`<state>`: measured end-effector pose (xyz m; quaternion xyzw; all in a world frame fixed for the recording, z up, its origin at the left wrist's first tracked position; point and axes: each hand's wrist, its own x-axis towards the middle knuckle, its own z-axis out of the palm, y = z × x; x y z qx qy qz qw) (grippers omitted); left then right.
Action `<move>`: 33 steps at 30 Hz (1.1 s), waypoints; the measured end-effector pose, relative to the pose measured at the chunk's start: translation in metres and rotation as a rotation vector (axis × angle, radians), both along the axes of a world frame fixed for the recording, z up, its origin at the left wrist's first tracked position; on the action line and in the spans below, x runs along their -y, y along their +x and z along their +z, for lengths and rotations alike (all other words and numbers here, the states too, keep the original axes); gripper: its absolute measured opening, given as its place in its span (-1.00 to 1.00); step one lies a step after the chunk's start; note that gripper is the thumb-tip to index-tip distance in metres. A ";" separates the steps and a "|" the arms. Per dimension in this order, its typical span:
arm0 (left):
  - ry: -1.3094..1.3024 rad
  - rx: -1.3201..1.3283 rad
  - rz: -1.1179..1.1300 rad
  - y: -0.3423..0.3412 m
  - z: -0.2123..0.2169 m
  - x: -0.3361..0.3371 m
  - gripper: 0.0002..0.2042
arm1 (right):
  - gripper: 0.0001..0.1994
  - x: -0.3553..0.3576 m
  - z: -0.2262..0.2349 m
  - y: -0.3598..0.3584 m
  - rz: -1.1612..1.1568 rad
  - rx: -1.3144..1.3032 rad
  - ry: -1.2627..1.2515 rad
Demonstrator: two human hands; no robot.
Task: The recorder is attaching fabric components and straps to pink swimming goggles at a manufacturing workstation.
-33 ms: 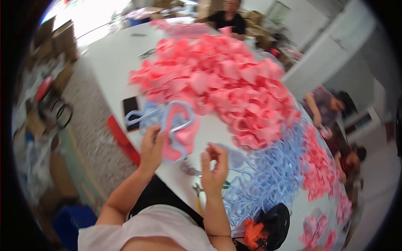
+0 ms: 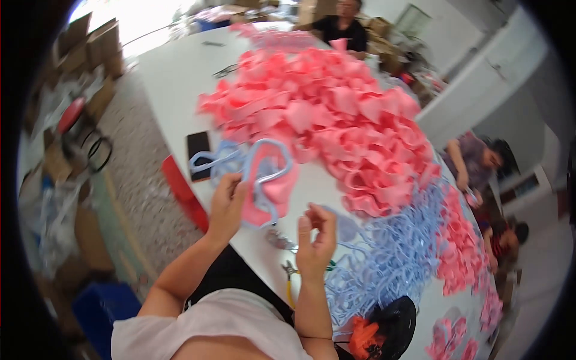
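My left hand (image 2: pixel 228 207) is closed, thumb and fingers pinching the edge of a pink soft piece with pale-blue trim (image 2: pixel 277 191). The trim makes a loop at the top and hangs down its near side. My right hand (image 2: pixel 317 240) is raised to the right of that piece and apart from it. Its fingers are loosely bent, with a gap to the thumb and nothing visible between them. Behind the right hand lies a pale-blue flat piece (image 2: pixel 347 228), beside a tangled heap of pale-blue straps (image 2: pixel 384 255).
A big heap of pink pieces (image 2: pixel 312 99) covers the white table's (image 2: pixel 162 78) middle. Near me lie yellow-handled pliers (image 2: pixel 290 282), a black phone (image 2: pixel 198 153) and a black bag (image 2: pixel 396 324). Co-workers (image 2: pixel 343 30) sit around the table. A blue bin (image 2: pixel 105 309) stands at lower left.
The whole view has shifted slightly, so the table and heaps appear a little further right. My hands keep nearly the same pose, with the left still on the pink piece.
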<state>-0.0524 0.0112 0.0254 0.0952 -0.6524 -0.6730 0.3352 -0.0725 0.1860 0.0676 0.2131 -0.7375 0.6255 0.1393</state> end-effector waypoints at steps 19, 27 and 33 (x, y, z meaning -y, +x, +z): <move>-0.046 -0.106 -0.027 0.008 -0.010 -0.011 -0.74 | -0.62 0.014 0.001 -0.009 0.323 0.447 -0.240; -0.003 -0.168 -0.094 0.012 -0.011 -0.019 -0.73 | -0.91 0.018 0.004 -0.012 0.411 0.541 -0.484; -0.159 -0.176 -0.069 0.016 -0.020 -0.024 -0.75 | -0.82 0.015 -0.012 -0.027 -0.116 0.104 0.182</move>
